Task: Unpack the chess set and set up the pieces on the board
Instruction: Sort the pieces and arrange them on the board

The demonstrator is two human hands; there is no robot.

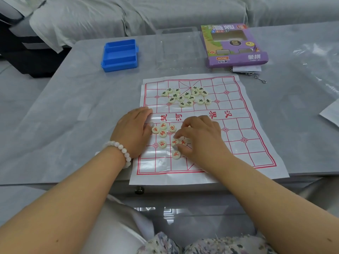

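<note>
Sorting underway: box and blue tray emptied at 12 o'clock, board spread on the surface. Black pieces heaped at 12 o'clock on the board, red pieces loose at 6; none placed yet. Left hand flat, fingers straight, pinning the 9 o'clock edge. Right hand curled over red pieces, fingertips seemingly pinching one.

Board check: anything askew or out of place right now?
Yes. The paper board lies rotated on the table, creased, its near edge over the table's edge. The black-marked pieces sit in a loose heap, off the line crossings; the red-marked pieces are likewise scattered between the hands.
</note>
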